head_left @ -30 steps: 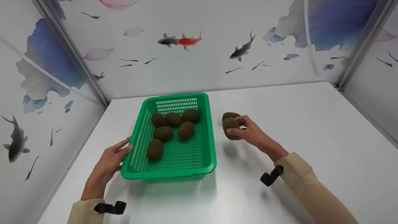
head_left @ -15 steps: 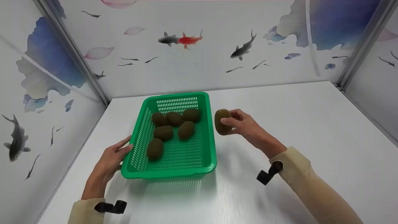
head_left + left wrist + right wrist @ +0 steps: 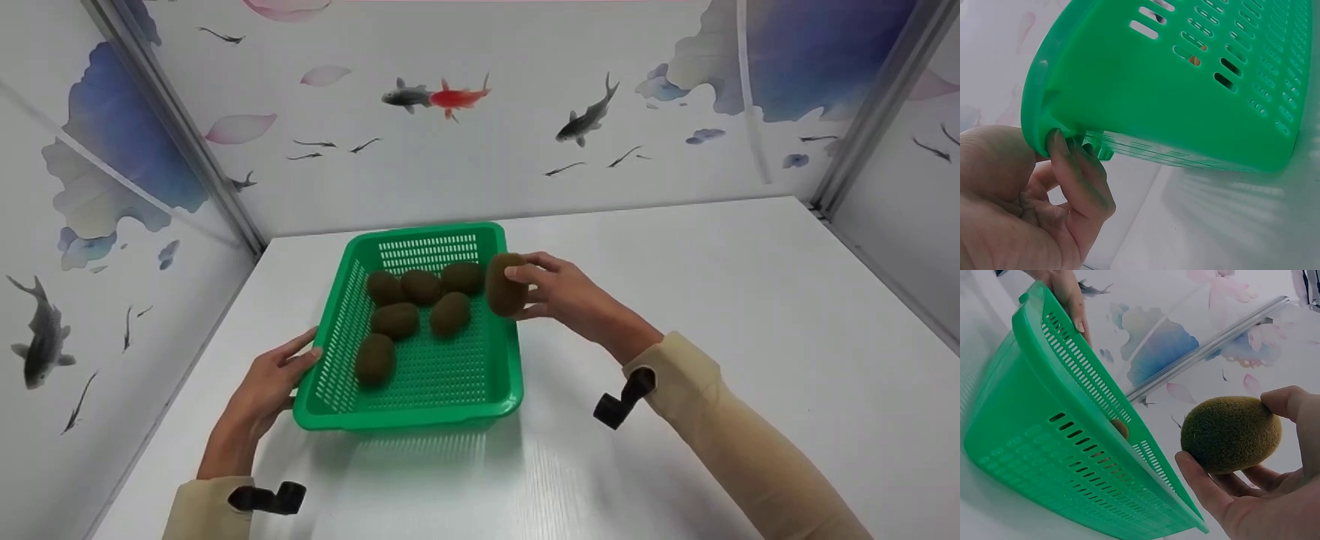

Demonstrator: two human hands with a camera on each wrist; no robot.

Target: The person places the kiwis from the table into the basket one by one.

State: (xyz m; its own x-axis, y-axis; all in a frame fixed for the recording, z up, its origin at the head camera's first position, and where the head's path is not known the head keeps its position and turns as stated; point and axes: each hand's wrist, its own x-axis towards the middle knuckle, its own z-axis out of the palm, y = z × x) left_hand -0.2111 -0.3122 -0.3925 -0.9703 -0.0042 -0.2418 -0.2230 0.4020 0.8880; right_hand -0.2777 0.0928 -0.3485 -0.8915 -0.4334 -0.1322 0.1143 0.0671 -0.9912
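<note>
My right hand [image 3: 566,296] pinches a brown fuzzy kiwi [image 3: 506,285] between thumb and fingers, above the right rim of a green plastic basket [image 3: 508,375]. The right wrist view shows this single kiwi [image 3: 1233,434] held at its ends, apart from the basket wall [image 3: 1044,433]. My left hand [image 3: 266,386] grips the basket's left rim. In the left wrist view, curled fingers of the left hand [image 3: 1055,208] reach under that rim [image 3: 1036,107]. Several kiwis lie inside the basket, most toward its far end, with one kiwi [image 3: 374,360] nearer the front left.
The basket stands on a white table [image 3: 720,300]. Behind it rises a white wall [image 3: 495,165] printed with fish and petals. Side panels meet it at metal posts [image 3: 172,127]. A black wrist mount [image 3: 626,397] juts from my right sleeve.
My right hand has carried the kiwi leftward from the table to the basket's right rim. Another kiwi seen behind it earlier is out of sight, perhaps hidden by the hand. The left hand stays put.
</note>
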